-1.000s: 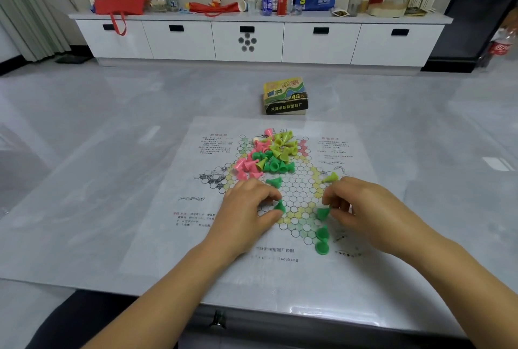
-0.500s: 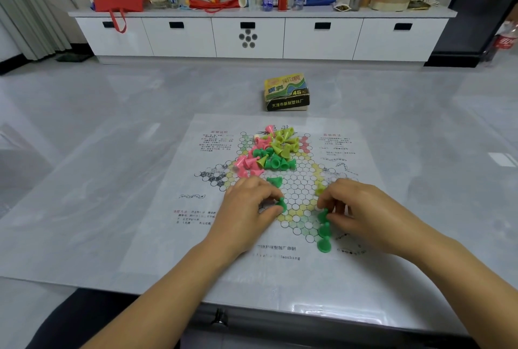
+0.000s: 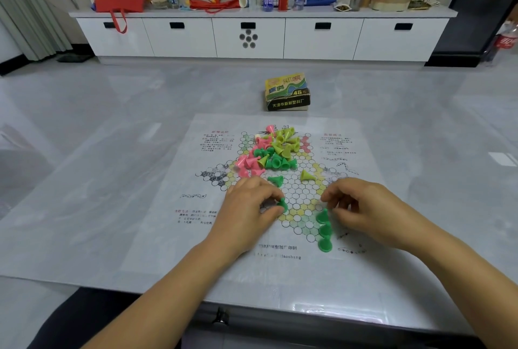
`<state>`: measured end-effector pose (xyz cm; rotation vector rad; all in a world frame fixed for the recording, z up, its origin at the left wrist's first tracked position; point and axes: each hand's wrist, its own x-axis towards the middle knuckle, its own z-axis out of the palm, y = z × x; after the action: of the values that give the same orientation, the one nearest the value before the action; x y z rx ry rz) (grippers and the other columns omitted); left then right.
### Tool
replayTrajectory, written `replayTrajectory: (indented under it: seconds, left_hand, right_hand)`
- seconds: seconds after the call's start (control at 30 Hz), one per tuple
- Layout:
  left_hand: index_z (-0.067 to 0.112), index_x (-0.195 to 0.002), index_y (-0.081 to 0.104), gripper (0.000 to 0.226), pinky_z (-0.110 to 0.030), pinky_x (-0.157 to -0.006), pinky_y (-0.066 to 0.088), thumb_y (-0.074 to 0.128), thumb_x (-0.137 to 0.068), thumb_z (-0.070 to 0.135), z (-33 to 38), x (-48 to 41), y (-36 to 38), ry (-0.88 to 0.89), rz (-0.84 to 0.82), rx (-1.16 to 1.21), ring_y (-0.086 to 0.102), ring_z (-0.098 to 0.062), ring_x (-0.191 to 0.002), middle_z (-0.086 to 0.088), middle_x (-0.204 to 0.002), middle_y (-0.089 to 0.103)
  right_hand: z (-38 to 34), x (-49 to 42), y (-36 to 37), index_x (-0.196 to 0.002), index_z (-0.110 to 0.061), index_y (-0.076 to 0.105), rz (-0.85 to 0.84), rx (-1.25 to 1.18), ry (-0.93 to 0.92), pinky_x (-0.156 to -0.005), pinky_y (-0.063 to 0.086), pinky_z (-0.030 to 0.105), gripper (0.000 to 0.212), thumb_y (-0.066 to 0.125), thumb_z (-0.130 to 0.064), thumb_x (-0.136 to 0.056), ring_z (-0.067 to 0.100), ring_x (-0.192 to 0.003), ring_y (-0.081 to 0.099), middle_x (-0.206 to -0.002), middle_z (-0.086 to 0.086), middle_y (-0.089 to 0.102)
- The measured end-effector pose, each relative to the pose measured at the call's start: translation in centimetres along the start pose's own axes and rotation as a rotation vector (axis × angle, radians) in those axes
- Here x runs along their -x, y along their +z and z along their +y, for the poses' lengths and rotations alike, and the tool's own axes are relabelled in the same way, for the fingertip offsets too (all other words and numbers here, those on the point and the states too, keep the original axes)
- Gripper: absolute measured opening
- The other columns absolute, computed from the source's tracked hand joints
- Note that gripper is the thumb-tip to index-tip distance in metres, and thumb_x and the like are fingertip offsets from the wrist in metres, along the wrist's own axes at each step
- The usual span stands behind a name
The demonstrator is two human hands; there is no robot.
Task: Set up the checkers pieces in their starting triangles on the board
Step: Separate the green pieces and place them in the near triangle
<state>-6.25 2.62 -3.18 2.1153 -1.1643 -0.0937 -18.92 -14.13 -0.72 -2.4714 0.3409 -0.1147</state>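
Observation:
A paper checkers board (image 3: 196,236) lies flat on the grey table. At its far side sits a mixed pile of pink, yellow-green and green cone pieces (image 3: 269,149). My left hand (image 3: 249,208) pinches a green piece (image 3: 283,205) over the near part of the grid. Three green pieces (image 3: 324,229) stand in a line at the right edge of the near triangle. My right hand (image 3: 364,208) hovers just right of the top one, its fingers loosely curled and holding nothing. A green piece (image 3: 276,180) and a yellow-green piece (image 3: 306,175) lie loose mid-board.
The pieces' cardboard box (image 3: 287,92) stands on the table beyond the board. The table's front edge (image 3: 280,312) runs close below my forearms. A white cabinet (image 3: 252,37) with bags and bottles lines the far wall.
My right hand has let go of the line of green pieces and drawn back slightly right. My left hand keeps pinching its green piece in about the same spot.

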Motion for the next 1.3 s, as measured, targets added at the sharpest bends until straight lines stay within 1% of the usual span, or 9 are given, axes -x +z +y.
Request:
replayTrajectory:
  seconds: [0.07, 0.2, 0.53, 0.73, 0.87, 1.0, 1.1, 1.2, 1.3]
  left_hand:
    - [0.016, -0.097, 0.068, 0.019, -0.028, -0.088, 0.035, 0.067, -0.079, 0.023, 0.3, 0.1, -0.1, 0.007, -0.002, 0.023, 0.045, -0.01, -0.092, 0.009, -0.092, 0.052]
    - [0.021, -0.088, 0.071, 0.016, -0.031, -0.087, 0.04, 0.072, -0.074, 0.029, 1.4, 0.7, 0.0, 0.054, -0.052, 0.119, 0.051, -0.013, -0.092, 0.015, -0.084, 0.053]
    - [0.02, -0.092, 0.071, 0.019, -0.027, -0.084, 0.038, 0.07, -0.075, 0.028, 2.6, 1.8, 1.6, 0.112, -0.144, 0.106, 0.046, -0.007, -0.089, 0.027, -0.079, 0.044]
    - [0.02, -0.093, 0.069, 0.019, -0.025, -0.085, 0.038, 0.065, -0.077, 0.027, 2.4, 2.0, 1.7, 0.111, -0.14, 0.085, 0.046, -0.009, -0.091, 0.024, -0.081, 0.044]
    - [0.021, -0.097, 0.068, 0.024, -0.025, -0.086, 0.038, 0.064, -0.076, 0.031, 2.3, 2.0, 1.6, 0.086, -0.172, 0.074, 0.046, -0.009, -0.093, 0.014, -0.088, 0.049]
    - [0.022, -0.107, 0.06, 0.027, -0.013, -0.085, 0.039, 0.055, -0.08, 0.025, 2.5, 1.7, 0.7, 0.078, -0.209, 0.115, 0.05, -0.004, -0.095, 0.013, -0.093, 0.053]
    - [0.02, -0.102, 0.059, 0.02, -0.007, -0.079, 0.036, 0.053, -0.086, 0.01, 1.6, 0.8, -0.7, 0.029, -0.075, 0.1, 0.05, -0.003, -0.094, 0.013, -0.095, 0.054]
    - [0.017, -0.102, 0.063, 0.019, -0.017, -0.084, 0.031, 0.055, -0.086, 0.009, -0.1, -0.9, -1.3, 0.004, 0.119, -0.088, 0.047, -0.012, -0.1, 0.011, -0.094, 0.051]
    - [0.014, -0.109, 0.064, 0.025, -0.029, -0.091, 0.026, 0.06, -0.084, 0.013, -0.9, -2.5, -0.6, 0.045, 0.132, -0.24, 0.045, -0.022, -0.109, -0.001, -0.107, 0.058]
  right_hand:
    - [0.2, 0.0, -0.1, -0.089, -0.032, 0.055, 0.049, -0.016, 0.043, -0.065, 0.041, 0.005, 0.023, 0.053, -0.01, -0.086, -0.003, -0.073, 0.055, -0.082, -0.018, 0.058]
    - [0.8, -0.1, 0.0, -0.095, -0.026, 0.057, 0.124, -0.087, 0.122, -0.06, 0.04, 0.005, 0.017, 0.05, -0.011, -0.088, -0.01, -0.063, 0.05, -0.076, -0.012, 0.056]
    - [1.4, -0.4, 0.6, -0.092, -0.029, 0.057, 0.116, -0.151, 0.141, -0.059, 0.041, 0.007, 0.017, 0.053, -0.014, -0.087, -0.003, -0.06, 0.052, -0.075, -0.012, 0.057]
    - [1.1, -0.2, 0.5, -0.095, -0.028, 0.056, 0.098, -0.123, 0.127, -0.064, 0.041, 0.012, 0.014, 0.053, -0.017, -0.088, 0.003, -0.069, 0.051, -0.079, -0.013, 0.055]
    - [1.0, -0.2, 0.5, -0.096, -0.026, 0.058, 0.089, -0.097, 0.122, -0.068, 0.041, 0.017, 0.014, 0.054, -0.016, -0.087, 0.003, -0.072, 0.051, -0.079, -0.015, 0.054]
    - [1.1, -0.2, 0.4, -0.097, -0.027, 0.058, 0.084, -0.094, 0.128, -0.068, 0.041, 0.018, 0.014, 0.053, -0.018, -0.088, 0.004, -0.073, 0.051, -0.08, -0.014, 0.055]
    - [1.1, -0.2, 0.4, -0.098, -0.026, 0.058, 0.081, -0.1, 0.134, -0.069, 0.042, 0.017, 0.014, 0.053, -0.018, -0.088, 0.005, -0.074, 0.051, -0.082, -0.013, 0.055]
    - [1.0, -0.2, 0.4, -0.097, -0.026, 0.057, 0.078, -0.091, 0.13, -0.071, 0.043, 0.022, 0.013, 0.053, -0.018, -0.088, 0.005, -0.074, 0.052, -0.08, -0.013, 0.056]
    - [1.0, -0.2, 0.4, -0.096, -0.027, 0.057, 0.079, -0.084, 0.131, -0.073, 0.044, 0.024, 0.012, 0.053, -0.018, -0.088, 0.005, -0.075, 0.052, -0.082, -0.012, 0.057]
